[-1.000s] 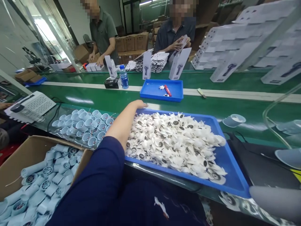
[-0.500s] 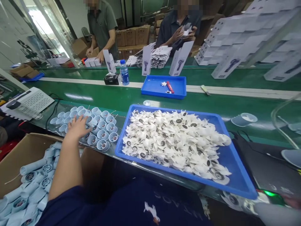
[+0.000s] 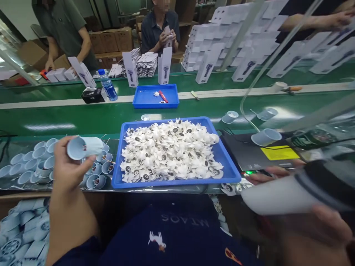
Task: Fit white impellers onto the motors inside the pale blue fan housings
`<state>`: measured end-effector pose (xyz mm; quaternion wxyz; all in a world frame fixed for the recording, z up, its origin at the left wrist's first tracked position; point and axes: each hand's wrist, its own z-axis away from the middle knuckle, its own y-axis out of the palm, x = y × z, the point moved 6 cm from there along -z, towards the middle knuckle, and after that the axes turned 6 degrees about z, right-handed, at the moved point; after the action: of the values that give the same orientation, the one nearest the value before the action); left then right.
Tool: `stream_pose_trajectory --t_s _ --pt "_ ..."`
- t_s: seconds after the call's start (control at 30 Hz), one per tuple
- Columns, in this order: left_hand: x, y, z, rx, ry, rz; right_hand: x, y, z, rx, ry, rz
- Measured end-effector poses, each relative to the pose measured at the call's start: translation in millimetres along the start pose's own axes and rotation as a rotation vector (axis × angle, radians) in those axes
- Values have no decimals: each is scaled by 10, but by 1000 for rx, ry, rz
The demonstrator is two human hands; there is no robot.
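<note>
My left hand (image 3: 66, 166) is closed around a pale blue cylindrical housing (image 3: 84, 146), lifted over the cluster of similar blue housings (image 3: 33, 162) standing on the bench at left. My right hand (image 3: 310, 229) sits low at the right, blurred, wrapped round a white and black handheld tool (image 3: 291, 192). Between the hands lies a big blue tray (image 3: 227, 168) heaped with white fan impellers (image 3: 169, 151).
A green conveyor belt (image 3: 69, 118) carries a small blue tray (image 3: 144, 101), a water bottle (image 3: 108, 87) and loose blue housings (image 3: 264, 136). White product boxes (image 3: 222, 40) stack behind. Two people work across the belt. A carton of housings (image 3: 22, 232) sits at lower left.
My left hand left the big tray's far edge, went to the cluster of housings, and now holds one lifted. My right hand with the tool has come further into view. The camera turned right.
</note>
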<state>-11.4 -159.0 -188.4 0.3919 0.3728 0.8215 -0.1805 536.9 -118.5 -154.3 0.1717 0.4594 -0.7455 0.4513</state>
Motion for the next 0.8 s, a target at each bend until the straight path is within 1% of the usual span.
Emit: stream_pose_trajectory --t_s 0.07,0.13,0.17,0.23,0.3,0.33,0.4,0.47,0.53,0.6,0.67,0.8 --pt "-193 467 211 188 7 146 -73 129 -98 42 97 -348" --pt "-412 942 467 413 28 232 29 277 -238 94 111 -669" --pt "-518 1158 602 528 38 254 138 345 -321 122 76 -767" --pt "-694 1507 850 726 49 240 389 493 -483 200 24 -907" --pt "-812 1727 1022 833 67 163 611 639 -623 248 35 -994" --pt "-861 1798 1076 858 91 120 708 716 -678 268 50 -1025" --pt "-949 1882 1137 872 168 55 880 864 -752 287 63 -1071" --pt "-1015 1925 1164 878 229 26 1018 1007 -783 286 42 -1104" --pt "-1062 1939 1166 865 259 31 1104 1132 -783 256 22 -1139" --pt "-1091 1938 1155 838 256 46 1136 1227 -767 207 21 -1171" --pt "-1098 1940 1145 819 229 46 1148 1294 -745 190 16 -1166" --pt "-1078 1968 1140 819 184 54 1158 1338 -729 221 -40 -1077"
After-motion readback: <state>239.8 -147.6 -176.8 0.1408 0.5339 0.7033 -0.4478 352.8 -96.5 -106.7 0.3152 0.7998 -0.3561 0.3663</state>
